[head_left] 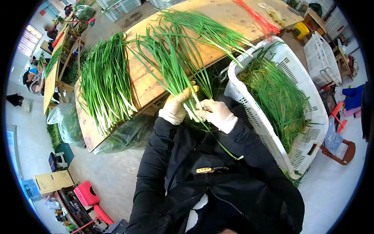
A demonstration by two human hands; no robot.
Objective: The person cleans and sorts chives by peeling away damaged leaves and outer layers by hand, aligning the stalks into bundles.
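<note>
Green stalks are positioned at frame centre. We grip the bunch in our gloved left hand; our right hand pinches at its pale lower ends. On the tabletop, a thicker bundle lies centre-left. A white crate stands at right.

Passage, left of our left hand: bare table strip, flat red tie upon it. 
Obstacles: beyond that strip, greens pile; ahead, our held bunch, then loose greens; just right of our right hand, crate wall; bodyward, slanting stalk.
</note>
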